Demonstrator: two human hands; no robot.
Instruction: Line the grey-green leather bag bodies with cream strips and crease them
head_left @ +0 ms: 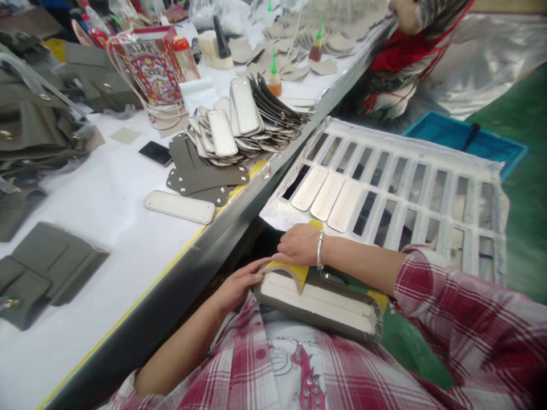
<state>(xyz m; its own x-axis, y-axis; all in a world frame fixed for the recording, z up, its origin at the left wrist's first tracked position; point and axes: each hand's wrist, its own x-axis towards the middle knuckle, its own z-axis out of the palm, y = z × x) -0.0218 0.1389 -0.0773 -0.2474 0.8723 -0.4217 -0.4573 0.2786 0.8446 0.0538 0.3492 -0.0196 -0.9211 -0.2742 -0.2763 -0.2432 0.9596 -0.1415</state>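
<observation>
A grey bag body (316, 316) lies on its side across my lap, its long pale base (329, 304) turned up. At the base's left end, a curved flap with a yellow face (294, 273) bends up and partly covers it. My right hand (299, 245), wearing a silver bracelet (319, 250), is closed at the flap's upper edge with curled fingers. My left hand (241, 285) grips the bag's left end, its fingers stretched along the flap's edge; its thumb is hidden. Nearest on the table lies a pale base panel (179, 206) with studs at its ends.
A white slotted rack (397, 199) stands right of the table and bears several pale panels (327, 196). More panels (222, 132) are piled on the table by dark grey pieces (209, 179), a phone (155, 153) and glue bottles (274, 82). Another person's arm (405, 14) shows at top right.
</observation>
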